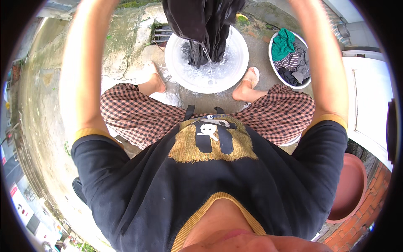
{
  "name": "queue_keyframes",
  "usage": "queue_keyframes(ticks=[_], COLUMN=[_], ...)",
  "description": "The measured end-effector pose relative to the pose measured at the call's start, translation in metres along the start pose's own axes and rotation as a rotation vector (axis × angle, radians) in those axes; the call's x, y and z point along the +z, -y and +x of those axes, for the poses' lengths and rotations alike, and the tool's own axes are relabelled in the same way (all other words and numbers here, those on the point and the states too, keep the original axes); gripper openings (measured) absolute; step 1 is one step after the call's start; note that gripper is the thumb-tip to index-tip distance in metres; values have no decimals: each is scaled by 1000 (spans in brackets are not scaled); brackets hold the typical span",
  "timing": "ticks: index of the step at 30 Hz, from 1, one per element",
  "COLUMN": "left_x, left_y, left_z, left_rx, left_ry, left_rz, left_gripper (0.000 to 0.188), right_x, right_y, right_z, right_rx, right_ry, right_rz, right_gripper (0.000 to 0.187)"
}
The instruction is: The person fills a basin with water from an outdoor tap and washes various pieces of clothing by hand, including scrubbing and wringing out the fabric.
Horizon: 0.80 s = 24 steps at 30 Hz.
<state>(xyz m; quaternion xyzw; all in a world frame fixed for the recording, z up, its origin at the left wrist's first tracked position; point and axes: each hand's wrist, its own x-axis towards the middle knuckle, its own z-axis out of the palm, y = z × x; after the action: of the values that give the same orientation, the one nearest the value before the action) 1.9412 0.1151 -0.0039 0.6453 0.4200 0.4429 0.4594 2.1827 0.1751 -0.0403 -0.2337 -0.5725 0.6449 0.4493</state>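
A wet black garment (205, 21) hangs down from the top edge of the view, its lower end in a round white basin (207, 87). Water streams off the cloth, and the water in the basin (230, 63) looks sudsy and splashed. Both my arms are raised, the left forearm (86, 54) and the right forearm (321, 50) on either side of the garment. My hands lie beyond the top edge, so their fingers and their grip on the cloth are hidden.
Right of the basin stands a white-rimmed tub (272, 63) with green cloth (283, 44), striped, grey and dark clothes. A drain grate (161, 34) lies left of the basin. My sandalled feet flank it. A reddish-brown basin (347, 189) rests at lower right by bricks (369, 206).
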Motion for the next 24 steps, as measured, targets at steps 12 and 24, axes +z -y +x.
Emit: queue_keyframes(ticks=[12,24], left_x=[75,131], left_y=[394,471], left_z=[-118,-124], left_rx=[-161,-610], left_ry=[103,589], left_rz=[1012,852], left_gripper=[38,51], right_x=[-64,-34], right_y=[-350,-437], right_z=[-115,-138], right_rx=[307,788], right_ry=[74,200], right_rz=[-1299,-1312], right_gripper=[44,79])
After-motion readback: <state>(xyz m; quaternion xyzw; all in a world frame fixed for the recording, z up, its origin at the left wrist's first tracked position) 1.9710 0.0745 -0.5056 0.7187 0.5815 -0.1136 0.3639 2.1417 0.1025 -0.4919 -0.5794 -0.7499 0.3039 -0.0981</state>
